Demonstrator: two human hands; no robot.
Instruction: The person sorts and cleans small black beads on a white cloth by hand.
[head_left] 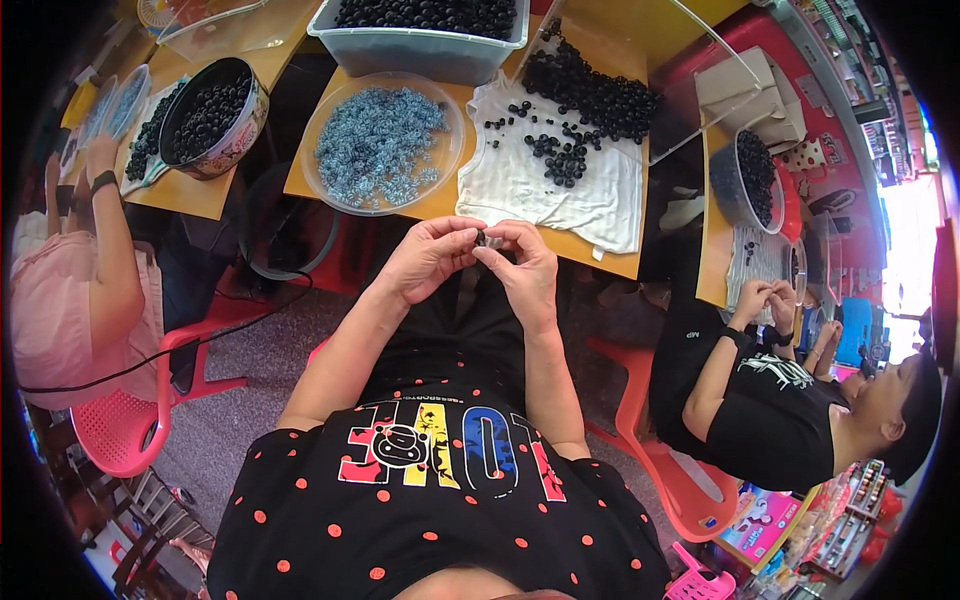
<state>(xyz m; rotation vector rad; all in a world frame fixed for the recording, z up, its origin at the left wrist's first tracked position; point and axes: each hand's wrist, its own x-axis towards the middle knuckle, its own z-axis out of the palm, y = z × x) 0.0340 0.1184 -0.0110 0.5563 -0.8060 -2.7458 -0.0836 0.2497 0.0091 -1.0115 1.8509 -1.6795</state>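
Both my hands are raised above my lap at the near edge of the table, their fingertips meeting. Between them is a small black piece, like the loose black ones on the cloth, with a paler bit beside it. My left hand pinches it from the left and my right hand from the right; the fingers cover most of it. Just beyond lies a white cloth with a heap of small round black pieces. Left of the cloth, a round clear tray holds many light-blue translucent pieces.
A grey plastic tub full of black pieces stands behind the tray. A clear panel rises at the cloth's right. Co-workers sit left and right, near a black tub and a dark tub.
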